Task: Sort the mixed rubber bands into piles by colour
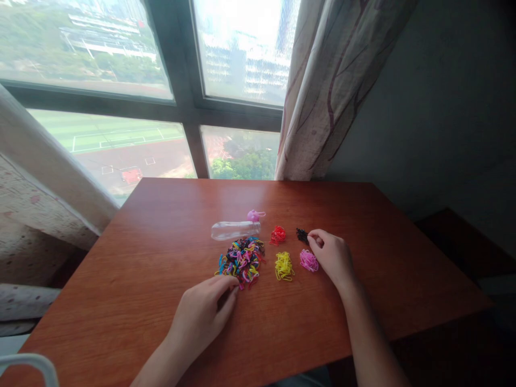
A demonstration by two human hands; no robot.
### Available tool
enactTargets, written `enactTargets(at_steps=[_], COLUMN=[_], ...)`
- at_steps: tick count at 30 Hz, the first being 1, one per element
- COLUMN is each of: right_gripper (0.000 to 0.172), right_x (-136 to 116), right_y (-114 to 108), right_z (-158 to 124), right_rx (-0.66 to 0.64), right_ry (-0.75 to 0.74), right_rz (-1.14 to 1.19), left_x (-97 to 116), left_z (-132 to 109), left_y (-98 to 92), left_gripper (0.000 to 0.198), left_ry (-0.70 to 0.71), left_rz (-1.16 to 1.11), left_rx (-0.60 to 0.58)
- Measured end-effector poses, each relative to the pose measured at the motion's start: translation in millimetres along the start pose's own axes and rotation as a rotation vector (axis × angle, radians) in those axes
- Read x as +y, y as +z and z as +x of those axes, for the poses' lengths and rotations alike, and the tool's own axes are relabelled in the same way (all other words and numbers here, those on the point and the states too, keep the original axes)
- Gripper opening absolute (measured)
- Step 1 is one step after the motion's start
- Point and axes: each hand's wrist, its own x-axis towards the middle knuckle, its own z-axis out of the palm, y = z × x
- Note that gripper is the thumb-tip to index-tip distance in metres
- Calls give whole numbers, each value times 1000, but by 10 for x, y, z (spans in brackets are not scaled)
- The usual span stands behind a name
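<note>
A mixed heap of coloured rubber bands (pixel 242 258) lies mid-table. To its right sit small sorted piles: red (pixel 278 235), yellow (pixel 284 266), pink (pixel 308 260) and black (pixel 301 235). My right hand (pixel 332 255) rests beside the pink pile, its fingertips pinched at the black pile. My left hand (pixel 201 317) lies on the table just below the mixed heap, fingers curled loosely, fingertips near the heap's lower edge. A clear plastic bottle (pixel 235 230) lies on its side behind the heap, with a pink cap (pixel 253 215) beside it.
The wooden table (pixel 141 279) stands against a large window (pixel 121 80). A patterned curtain (pixel 330 91) hangs at the back right, and a dark wall is on the right. A white curved object (pixel 28 365) shows at the bottom left corner.
</note>
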Motion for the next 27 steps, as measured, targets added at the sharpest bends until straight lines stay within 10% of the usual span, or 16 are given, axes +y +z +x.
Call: enactTargets(at_steps=[27], right_gripper=[16], right_x=[-1012], right_y=[364], right_z=[-1104], right_rx=[-96], right_ry=[-171], right_rz=[220], left_x=[58], left_z=[-6], left_y=[15], left_gripper=[17], left_ry=[43], left_rz=[43], left_rx=[13])
